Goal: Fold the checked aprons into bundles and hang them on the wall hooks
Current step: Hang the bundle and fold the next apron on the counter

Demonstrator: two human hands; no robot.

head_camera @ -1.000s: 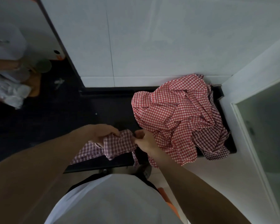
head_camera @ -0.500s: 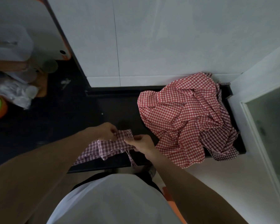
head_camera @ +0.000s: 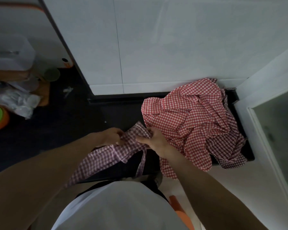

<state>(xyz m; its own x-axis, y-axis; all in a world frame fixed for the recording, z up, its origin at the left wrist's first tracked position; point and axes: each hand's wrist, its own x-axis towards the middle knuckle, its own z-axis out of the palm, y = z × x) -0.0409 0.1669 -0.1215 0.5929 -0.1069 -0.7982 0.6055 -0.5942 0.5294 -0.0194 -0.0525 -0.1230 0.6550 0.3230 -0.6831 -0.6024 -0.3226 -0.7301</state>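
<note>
Right, I've got the dark-checked apron (head_camera: 106,153) gathered up at the front edge of the counter (head_camera: 60,130), just beside the red checked heap (head_camera: 186,123) that sits in the counter's far corner by the wall. My left hand (head_camera: 109,136) pinches the bunched cloth on the side away from that heap, and my right hand (head_camera: 154,139) has its fingers curled over the fold on the side touching the heap, so both hands are closed on the same apron with the bundle between them. Most of the apron hangs off the counter edge toward my body, and one tie strap (head_camera: 141,163) dangles straight down below my right hand. I'd say the folding has only just got going: this one is half gathered, and the heap, with another dark-checked piece (head_camera: 226,150) tucked under its near side, is untouched. To do this fold well, I want to draw the hanging tail up onto the counter and lay it over in even turns, keeping my thumbs pinned on the fold so it doesn't spring open. That loose strap matters; I reckon it's best kept free, since it could wrap the bundle or loop a hook. No hooks in view from here, so I can't tell where they are. I'd also keep my right wrist clear of the heap so I don't drag it off.
</note>
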